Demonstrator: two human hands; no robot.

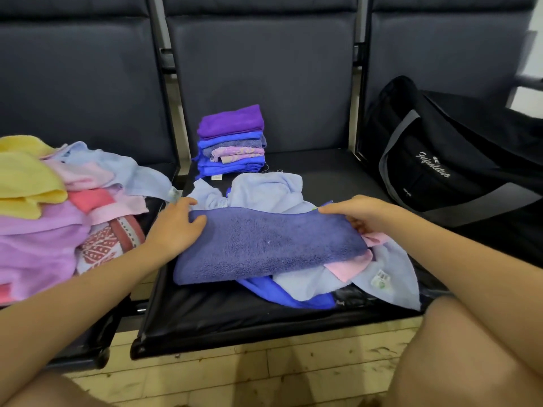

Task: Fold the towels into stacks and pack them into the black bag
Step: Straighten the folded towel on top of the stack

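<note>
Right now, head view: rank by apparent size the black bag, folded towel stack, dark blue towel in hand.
1. black bag, partly cut off at the frame edge
2. dark blue towel, nearer the camera, so unsure against the bag
3. folded towel stack

bare forearms [88, 292], bare knees, no sleeves
</note>
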